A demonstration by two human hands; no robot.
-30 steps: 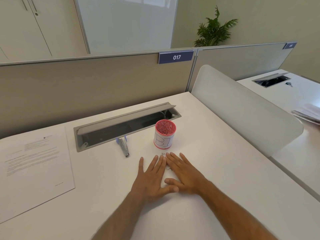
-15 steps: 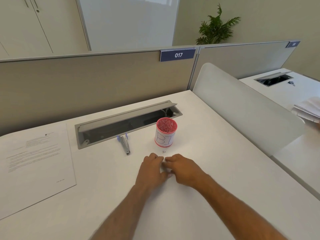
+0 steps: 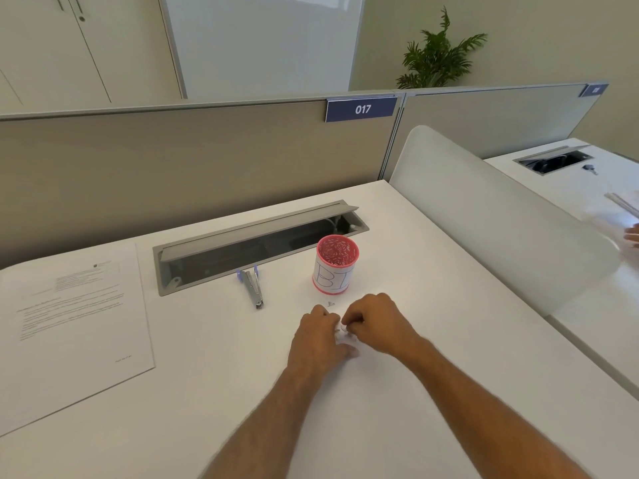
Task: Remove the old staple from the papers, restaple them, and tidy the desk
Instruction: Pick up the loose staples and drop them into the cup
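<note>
Left hand and right hand curled, knuckles up, fingertips meeting; forearms converging

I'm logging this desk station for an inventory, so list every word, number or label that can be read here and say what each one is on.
"017": white digits on the blue sign clipped to the partition top.
"BI": blue handwritten letters on the white band around the red cup; any further letters are out of sight.
Printed sheet at the left: lines of text, too small to read.
Second blue sign on the far partition: blurred, unreadable.
</note>
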